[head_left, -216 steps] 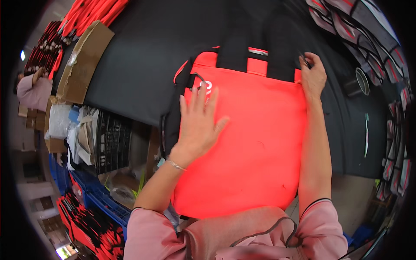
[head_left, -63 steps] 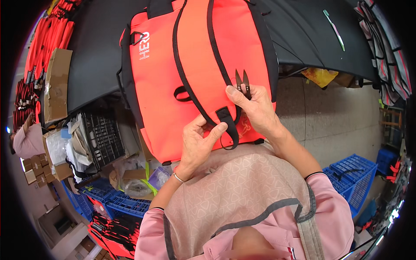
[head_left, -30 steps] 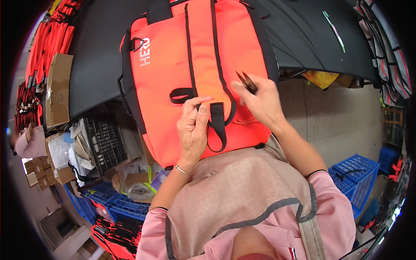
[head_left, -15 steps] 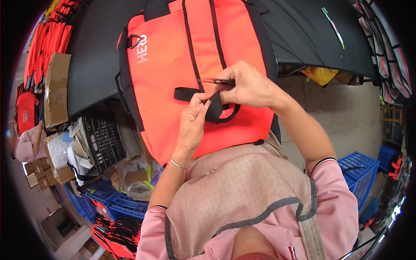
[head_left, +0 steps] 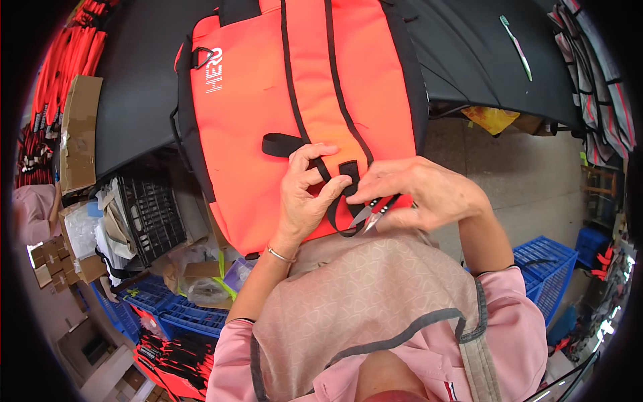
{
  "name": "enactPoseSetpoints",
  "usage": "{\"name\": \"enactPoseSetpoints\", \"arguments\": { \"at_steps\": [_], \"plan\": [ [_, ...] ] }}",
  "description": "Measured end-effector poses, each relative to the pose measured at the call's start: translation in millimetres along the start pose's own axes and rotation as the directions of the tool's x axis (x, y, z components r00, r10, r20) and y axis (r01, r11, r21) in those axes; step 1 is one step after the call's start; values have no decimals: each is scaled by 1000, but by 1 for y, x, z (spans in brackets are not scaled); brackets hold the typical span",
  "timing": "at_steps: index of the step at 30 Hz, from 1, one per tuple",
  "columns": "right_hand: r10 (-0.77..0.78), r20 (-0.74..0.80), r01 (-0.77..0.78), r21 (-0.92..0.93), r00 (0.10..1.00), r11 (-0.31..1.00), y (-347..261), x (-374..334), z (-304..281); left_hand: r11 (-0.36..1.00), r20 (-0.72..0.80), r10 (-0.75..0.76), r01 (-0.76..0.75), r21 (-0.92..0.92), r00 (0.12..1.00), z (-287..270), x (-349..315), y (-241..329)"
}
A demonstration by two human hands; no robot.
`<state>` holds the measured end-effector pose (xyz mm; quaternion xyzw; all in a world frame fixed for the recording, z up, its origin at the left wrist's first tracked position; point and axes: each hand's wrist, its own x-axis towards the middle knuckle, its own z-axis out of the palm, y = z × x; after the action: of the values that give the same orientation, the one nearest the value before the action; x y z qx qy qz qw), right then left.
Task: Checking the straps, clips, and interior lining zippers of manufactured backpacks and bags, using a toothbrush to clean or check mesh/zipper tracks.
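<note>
Head view: I've got the orange bag (head_left: pixel 295 107) hanging off the edge of the dark table (head_left: pixel 134 87), bottom end toward me, a white logo patch near its upper left corner by a metal ring (head_left: pixel 201 57). Left of the table, a flat brown cardboard box (head_left: pixel 77 134); below it a black crate (head_left: pixel 151 218), clear plastic packets (head_left: pixel 84 231) and small brown boxes (head_left: pixel 47 258). Blue crates (head_left: pixel 177 311) sit lower left, another blue crate (head_left: pixel 546 268) on the right, a yellow packet (head_left: pixel 492 117) under the table edge.

My left hand (head_left: pixel 301 197) curls over the black strap (head_left: pixel 338 194) at the bag's lower edge, thumb and fingers pinching it just beside the stitched tab. My right hand (head_left: pixel 418 194) is closed round the snips (head_left: pixel 368 216), blades slightly apart, tips down against the strap loop.

Against half a second back: the snips have dropped from above the strap to below it, my right hand has slid right and lower, the bag sits about where it was
</note>
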<state>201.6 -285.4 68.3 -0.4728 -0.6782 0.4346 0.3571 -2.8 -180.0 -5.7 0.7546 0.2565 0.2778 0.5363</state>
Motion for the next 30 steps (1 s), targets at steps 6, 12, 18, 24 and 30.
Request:
{"name": "enactPoseSetpoints", "arguments": {
  "at_steps": [6,12,18,24,30],
  "plan": [
    [64,-599,-270,-261,798,927,-4,-19,25,983,-5,64,-62,175,998,8,1,10],
    [-265,-614,-362,-702,743,613,13,-16,40,980,-66,95,-81,183,993,14,3,12],
    [-340,-579,-342,-761,741,551,17,-18,38,981,-102,79,-59,186,992,17,5,13],
    [-320,-587,-352,-751,744,558,20,-16,40,982,-118,67,-45,184,991,17,7,13],
    [-334,-617,-378,-738,712,559,22,-12,45,994,-114,-65,74,82,991,16,4,20]
  ]
}}
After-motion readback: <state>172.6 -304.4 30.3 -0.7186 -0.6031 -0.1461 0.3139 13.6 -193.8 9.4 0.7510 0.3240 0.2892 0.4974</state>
